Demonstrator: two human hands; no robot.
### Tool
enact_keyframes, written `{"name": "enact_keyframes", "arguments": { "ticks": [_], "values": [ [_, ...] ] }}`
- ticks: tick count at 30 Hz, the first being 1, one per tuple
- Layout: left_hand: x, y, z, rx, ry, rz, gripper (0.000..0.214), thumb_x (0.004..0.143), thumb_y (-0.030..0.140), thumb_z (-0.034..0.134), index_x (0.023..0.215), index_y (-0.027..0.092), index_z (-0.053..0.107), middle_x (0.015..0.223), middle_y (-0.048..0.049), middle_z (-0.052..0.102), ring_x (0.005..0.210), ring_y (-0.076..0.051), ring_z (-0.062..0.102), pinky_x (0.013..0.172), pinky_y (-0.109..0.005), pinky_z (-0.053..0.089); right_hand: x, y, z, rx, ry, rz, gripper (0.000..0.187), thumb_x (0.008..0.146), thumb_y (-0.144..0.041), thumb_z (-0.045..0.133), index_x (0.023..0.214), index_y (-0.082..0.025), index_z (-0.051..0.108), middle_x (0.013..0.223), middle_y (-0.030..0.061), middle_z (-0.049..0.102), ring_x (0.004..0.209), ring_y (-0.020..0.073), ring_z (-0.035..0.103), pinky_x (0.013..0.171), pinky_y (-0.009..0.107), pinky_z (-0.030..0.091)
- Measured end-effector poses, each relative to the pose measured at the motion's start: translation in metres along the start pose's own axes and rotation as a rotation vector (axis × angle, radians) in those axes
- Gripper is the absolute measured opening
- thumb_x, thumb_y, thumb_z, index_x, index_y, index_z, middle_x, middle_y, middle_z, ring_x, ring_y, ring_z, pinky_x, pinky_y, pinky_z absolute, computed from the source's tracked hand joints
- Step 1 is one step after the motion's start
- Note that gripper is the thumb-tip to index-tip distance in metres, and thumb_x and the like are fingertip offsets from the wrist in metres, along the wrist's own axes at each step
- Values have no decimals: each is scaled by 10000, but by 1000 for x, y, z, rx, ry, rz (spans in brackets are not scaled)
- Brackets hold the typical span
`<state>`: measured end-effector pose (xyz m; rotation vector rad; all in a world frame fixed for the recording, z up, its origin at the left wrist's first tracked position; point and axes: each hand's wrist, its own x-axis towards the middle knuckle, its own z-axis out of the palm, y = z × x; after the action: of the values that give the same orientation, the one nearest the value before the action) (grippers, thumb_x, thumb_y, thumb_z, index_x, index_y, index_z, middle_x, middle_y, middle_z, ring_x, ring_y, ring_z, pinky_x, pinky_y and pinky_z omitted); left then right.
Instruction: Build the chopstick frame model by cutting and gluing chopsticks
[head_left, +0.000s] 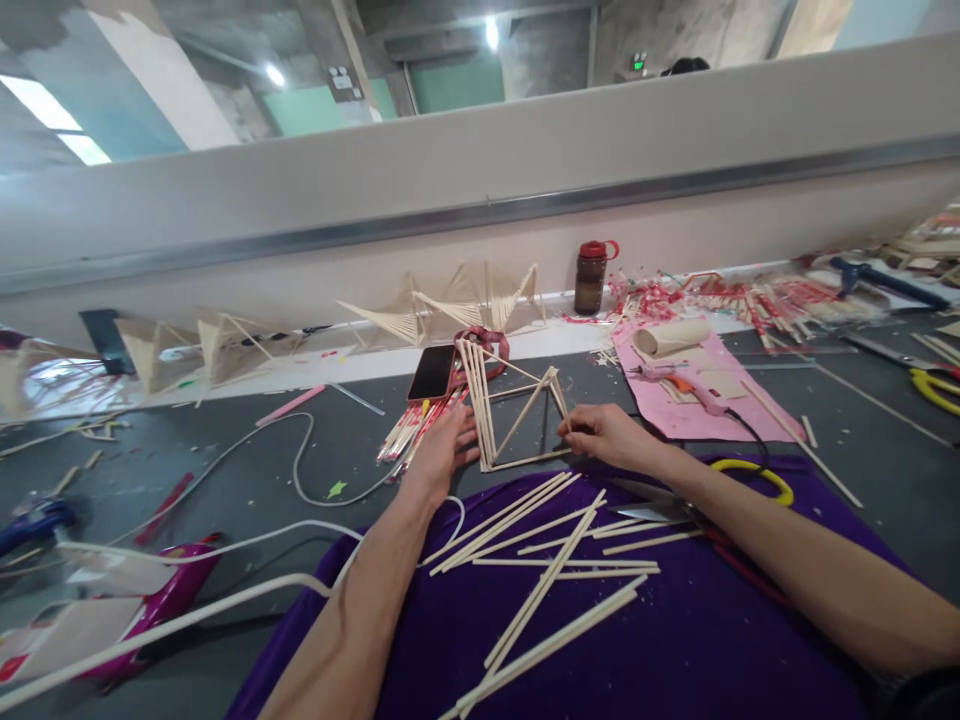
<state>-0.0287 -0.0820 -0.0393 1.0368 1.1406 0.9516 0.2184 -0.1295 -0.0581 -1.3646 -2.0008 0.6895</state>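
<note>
A small open frame of thin wooden sticks (480,405) stands on the dark table in front of me, with several sticks fanned along its left side. My left hand (442,445) is beside that side, its fingers extended and close to the sticks; whether they touch is hard to tell. At the frame's right corner, my right hand (604,435) has thumb and fingers pinched on a stick end. Loose wooden sticks (566,565) lie scattered over a purple cloth (675,650) nearer to me. Scissors (754,475) with yellow handles lie partly under my right forearm.
Behind the frame are a phone (433,373), a red-lidded bottle (590,280) and finished stick models (450,310). A pink glue gun (701,390) rests on a pink sheet (637,400) at right. White cables (262,590) cross the left side, near a magenta tool (169,595).
</note>
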Motion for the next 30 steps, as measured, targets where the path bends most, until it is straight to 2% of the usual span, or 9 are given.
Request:
{"name": "enact_keyframes", "arguments": {
  "ticks": [3,7,12,16,23,30],
  "values": [
    [0,-3,2,6,-67,48,374,741,481,577,940,167,607,958,-77,637,768,-155,617,594,-239,490,-1,-10,3,-25,-30,-44,179,766,-155,487,829,-151,654,779,32,649,647,121,583,605,210,415],
    [1,-7,0,24,-43,77,427,695,484,622,961,150,620,903,-82,660,786,-188,627,609,-271,492,-2,-14,6,-122,-84,-119,168,781,-160,501,839,-150,658,785,41,641,684,131,575,625,216,404],
    [4,-4,-4,102,-77,78,403,660,361,698,995,148,631,855,-70,676,729,-151,619,594,-232,471,-2,-12,6,-203,-102,-136,181,806,-186,496,857,-153,666,795,46,645,721,140,574,649,221,395],
    [10,-3,-5,51,-67,40,389,650,282,710,998,130,626,815,-74,683,681,-143,623,587,-237,483,0,-8,7,-221,-101,-169,184,805,-193,491,846,-156,666,799,47,649,723,140,575,646,220,389],
    [17,-3,-5,7,-89,7,264,675,197,678,917,112,619,782,-71,688,670,-148,644,598,-245,505,0,-4,8,-201,-101,-155,189,803,-200,485,851,-166,665,819,51,656,727,139,577,648,223,386],
    [17,-3,-4,9,-87,6,259,666,199,682,902,119,613,775,-69,685,658,-149,641,585,-247,502,0,-8,6,-209,-107,-145,194,798,-195,487,832,-167,676,785,45,654,695,136,572,625,222,380]
  ]
}}
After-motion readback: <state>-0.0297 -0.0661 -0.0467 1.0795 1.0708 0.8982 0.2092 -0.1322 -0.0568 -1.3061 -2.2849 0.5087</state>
